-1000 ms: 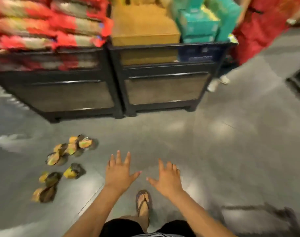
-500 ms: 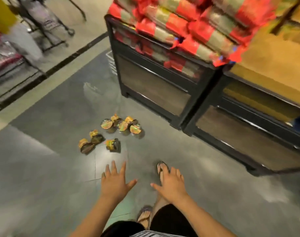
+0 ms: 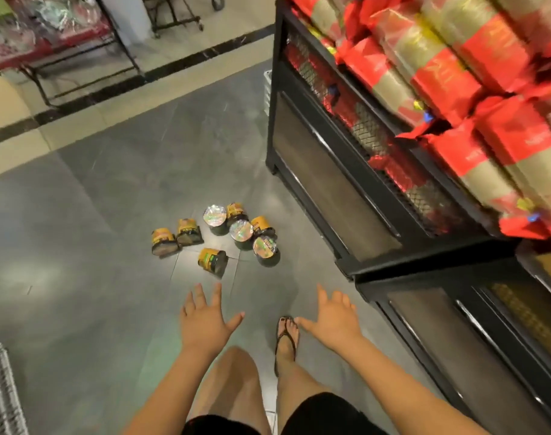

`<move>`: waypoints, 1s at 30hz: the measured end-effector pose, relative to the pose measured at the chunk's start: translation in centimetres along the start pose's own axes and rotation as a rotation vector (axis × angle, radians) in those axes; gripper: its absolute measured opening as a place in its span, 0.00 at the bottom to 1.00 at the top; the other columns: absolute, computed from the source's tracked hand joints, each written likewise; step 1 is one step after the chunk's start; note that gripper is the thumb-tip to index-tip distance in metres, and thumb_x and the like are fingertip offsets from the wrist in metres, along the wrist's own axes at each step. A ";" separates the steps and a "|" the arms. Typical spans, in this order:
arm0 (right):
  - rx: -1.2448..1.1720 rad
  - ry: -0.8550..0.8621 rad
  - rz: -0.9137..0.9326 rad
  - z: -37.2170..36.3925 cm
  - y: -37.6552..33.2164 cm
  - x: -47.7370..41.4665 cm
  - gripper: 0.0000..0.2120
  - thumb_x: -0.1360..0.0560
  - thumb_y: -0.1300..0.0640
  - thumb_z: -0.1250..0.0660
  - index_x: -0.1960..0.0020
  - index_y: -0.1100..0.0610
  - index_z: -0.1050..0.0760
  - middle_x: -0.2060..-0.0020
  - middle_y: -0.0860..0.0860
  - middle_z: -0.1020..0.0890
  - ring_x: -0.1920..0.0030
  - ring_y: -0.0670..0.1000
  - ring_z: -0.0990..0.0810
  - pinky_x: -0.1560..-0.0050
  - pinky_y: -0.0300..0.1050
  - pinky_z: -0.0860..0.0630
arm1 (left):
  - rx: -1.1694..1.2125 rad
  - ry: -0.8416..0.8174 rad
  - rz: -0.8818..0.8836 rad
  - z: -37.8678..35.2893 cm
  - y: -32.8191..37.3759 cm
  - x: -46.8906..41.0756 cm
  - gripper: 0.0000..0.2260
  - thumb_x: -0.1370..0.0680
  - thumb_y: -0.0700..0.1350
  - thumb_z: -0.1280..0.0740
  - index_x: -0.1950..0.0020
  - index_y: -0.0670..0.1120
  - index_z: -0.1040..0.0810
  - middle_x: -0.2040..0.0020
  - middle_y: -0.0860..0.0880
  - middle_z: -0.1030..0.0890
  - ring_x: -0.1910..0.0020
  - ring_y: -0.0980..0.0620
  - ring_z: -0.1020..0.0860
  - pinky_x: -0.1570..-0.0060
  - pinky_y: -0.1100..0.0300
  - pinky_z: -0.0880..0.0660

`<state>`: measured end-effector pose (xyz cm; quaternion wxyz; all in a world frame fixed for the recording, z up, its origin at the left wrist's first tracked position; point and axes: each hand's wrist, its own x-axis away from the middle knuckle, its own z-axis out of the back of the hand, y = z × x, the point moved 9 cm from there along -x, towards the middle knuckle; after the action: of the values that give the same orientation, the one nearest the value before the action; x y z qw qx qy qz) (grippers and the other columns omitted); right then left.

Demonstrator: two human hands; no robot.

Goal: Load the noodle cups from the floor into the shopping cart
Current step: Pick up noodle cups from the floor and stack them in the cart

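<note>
Standing by a black rack [image 3: 330, 183] piled with red packs [image 3: 440, 73], the person holds both arms out over the grey floor [image 3: 79, 277]. Both the left hand [image 3: 205, 324] and right hand [image 3: 337, 321] hover empty, fingers [image 3: 217, 293] spread apart. Eight cups [image 3: 241, 230] sit clustered on the floor just ahead, untouched.

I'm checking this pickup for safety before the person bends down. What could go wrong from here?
Several noodle cups lie tipped on the floor; a hasty grab may roll them away. The sandalled foot points at the cluster; another step might kick one. The black display rack corner juts near the right hand; bending forward could bump it.
</note>
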<state>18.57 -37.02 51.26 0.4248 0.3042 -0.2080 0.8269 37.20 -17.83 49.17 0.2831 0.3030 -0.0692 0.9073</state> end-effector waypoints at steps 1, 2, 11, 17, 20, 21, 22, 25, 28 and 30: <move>0.023 -0.019 -0.001 0.2 0.1 -1.6 0.46 0.29 0.29 0.39 0.22 0.53 0.52 0.33 0.59 0.34 0.32 0.59 0.37 0.34 0.51 0.36 | 0.027 0.000 0.028 -0.1 -0.1 -0.9 0.40 0.25 0.71 0.47 0.21 0.53 0.55 0.21 0.39 0.53 0.23 0.38 0.50 0.27 0.46 0.47; 0.041 -0.043 -0.005 0.3 0.0 -3.1 0.47 0.29 0.28 0.39 0.22 0.52 0.52 0.32 0.59 0.34 0.31 0.60 0.37 0.34 0.51 0.37 | 0.054 -0.005 0.056 -0.5 -0.2 -1.9 0.39 0.25 0.71 0.47 0.21 0.53 0.55 0.21 0.39 0.53 0.23 0.38 0.51 0.27 0.46 0.48; 0.138 -0.160 0.000 -7.0 -3.8 -23.8 0.47 0.29 0.27 0.41 0.22 0.53 0.53 0.28 0.61 0.37 0.29 0.61 0.40 0.31 0.54 0.39 | 0.102 -0.129 0.203 -12.1 -4.1 -18.3 0.40 0.26 0.72 0.48 0.21 0.55 0.58 0.21 0.40 0.56 0.23 0.38 0.53 0.26 0.45 0.49; 0.207 -0.124 0.022 -15.8 -6.7 -41.0 0.50 0.31 0.26 0.41 0.22 0.54 0.53 0.29 0.61 0.38 0.29 0.60 0.40 0.32 0.53 0.39 | 0.044 -0.057 0.172 -22.2 -8.2 -34.0 0.41 0.27 0.73 0.46 0.21 0.55 0.55 0.21 0.39 0.55 0.23 0.37 0.52 0.27 0.43 0.47; 0.275 -0.011 0.044 -20.3 -7.6 -48.0 0.53 0.34 0.23 0.41 0.22 0.53 0.52 0.30 0.61 0.37 0.31 0.60 0.39 0.33 0.53 0.39 | 0.040 0.013 0.177 -27.2 -10.5 -41.1 0.43 0.30 0.75 0.46 0.21 0.55 0.53 0.22 0.38 0.53 0.24 0.35 0.50 0.28 0.41 0.46; 0.301 0.024 0.048 -21.8 -7.8 -50.0 0.54 0.36 0.21 0.41 0.22 0.53 0.52 0.31 0.61 0.37 0.31 0.60 0.39 0.33 0.53 0.39 | 0.047 0.041 0.168 -28.7 -11.0 -43.1 0.44 0.31 0.76 0.47 0.21 0.55 0.52 0.22 0.37 0.52 0.24 0.34 0.49 0.29 0.40 0.44; 0.318 0.050 0.055 -23.3 -7.8 -51.8 0.56 0.37 0.21 0.41 0.22 0.53 0.53 0.30 0.61 0.38 0.30 0.60 0.40 0.33 0.54 0.40 | 0.056 0.075 0.149 -30.1 -11.4 -44.9 0.45 0.31 0.77 0.48 0.21 0.55 0.50 0.22 0.36 0.50 0.25 0.32 0.47 0.30 0.38 0.42; 0.325 0.097 0.081 -27.6 -7.7 -55.8 0.60 0.40 0.18 0.43 0.22 0.52 0.59 0.27 0.62 0.44 0.27 0.62 0.44 0.31 0.55 0.42 | 0.103 0.143 0.089 -33.7 -11.7 -49.6 0.46 0.34 0.78 0.49 0.21 0.57 0.49 0.23 0.35 0.48 0.25 0.31 0.47 0.32 0.35 0.41; 0.302 0.182 0.134 -29.9 -7.6 -57.8 0.62 0.42 0.17 0.43 0.21 0.51 0.60 0.26 0.64 0.44 0.28 0.63 0.42 0.33 0.56 0.39 | 0.152 0.206 0.071 -35.5 -11.6 -51.9 0.43 0.34 0.78 0.48 0.23 0.64 0.53 0.22 0.37 0.53 0.25 0.31 0.52 0.31 0.33 0.46; 0.263 0.290 0.177 -30.3 -7.4 -58.6 0.64 0.46 0.17 0.41 0.21 0.54 0.50 0.31 0.68 0.36 0.34 0.66 0.33 0.40 0.59 0.30 | 0.184 0.231 0.077 -36.2 -11.7 -52.6 0.40 0.34 0.78 0.46 0.25 0.69 0.55 0.21 0.39 0.56 0.24 0.32 0.55 0.31 0.32 0.48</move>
<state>41.43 -48.41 -10.07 0.3328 0.2152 -0.0610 0.9161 59.76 -22.21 -11.55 0.2254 0.2185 0.0357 0.9488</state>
